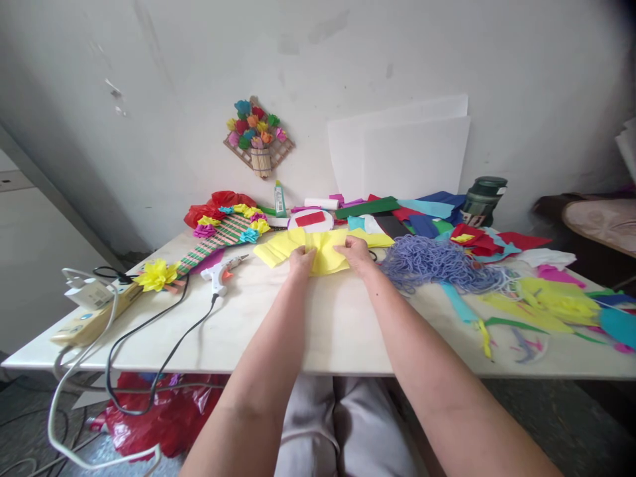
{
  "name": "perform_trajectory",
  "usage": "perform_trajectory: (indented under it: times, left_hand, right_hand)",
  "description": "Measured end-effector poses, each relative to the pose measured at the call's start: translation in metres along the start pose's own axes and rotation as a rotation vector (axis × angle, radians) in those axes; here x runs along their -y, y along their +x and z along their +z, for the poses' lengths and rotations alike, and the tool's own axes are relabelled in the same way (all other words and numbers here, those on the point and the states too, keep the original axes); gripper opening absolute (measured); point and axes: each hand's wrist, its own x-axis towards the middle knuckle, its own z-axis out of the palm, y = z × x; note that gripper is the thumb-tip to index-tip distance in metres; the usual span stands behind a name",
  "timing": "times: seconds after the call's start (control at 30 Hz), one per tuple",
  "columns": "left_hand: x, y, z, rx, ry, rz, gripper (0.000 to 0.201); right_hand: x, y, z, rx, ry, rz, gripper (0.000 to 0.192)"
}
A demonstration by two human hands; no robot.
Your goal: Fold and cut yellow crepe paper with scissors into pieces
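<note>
A sheet of yellow crepe paper (283, 246) lies spread on the pale table (328, 331), gathered into folds at its middle. My left hand (301, 261) pinches the folds from the left. My right hand (356, 253) grips the same gathered middle from the right. Both arms reach out over the table's front edge.
A white glue gun (221, 270) with a black cord lies left of the paper, beside a striped stick frame with paper flowers (226, 230). A power strip (92, 318) sits far left. Purple yarn (432, 262), coloured paper scraps (551, 301), a glue bottle (279, 198) and a dark jar (484, 199) lie right and behind.
</note>
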Motion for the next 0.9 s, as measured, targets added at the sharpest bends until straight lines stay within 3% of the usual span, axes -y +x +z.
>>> perform_trajectory:
  times: [0.13,0.3,0.43,0.7,0.9]
  left_hand:
    - [-0.010,-0.004,0.000,-0.097,-0.007,0.044,0.046]
    - [-0.016,-0.011,0.000,0.053,0.033,0.120,0.066]
    - [-0.014,-0.011,0.001,0.095,0.116,0.065,0.057]
    - [-0.012,-0.011,0.001,0.204,-0.068,-0.039,0.041]
    - [-0.004,-0.002,-0.005,0.019,-0.029,-0.015,0.030]
  right_hand:
    - [-0.001,0.000,-0.001,-0.011,-0.023,0.009,0.013]
    - [0.002,-0.001,-0.001,0.012,0.036,0.031,0.013]
    - [0.004,-0.001,-0.001,0.019,0.058,0.026,0.013]
    - [0.003,-0.001,-0.002,0.051,0.098,0.003,0.011]
    - [0.004,-0.001,-0.003,0.051,0.163,0.006,0.012]
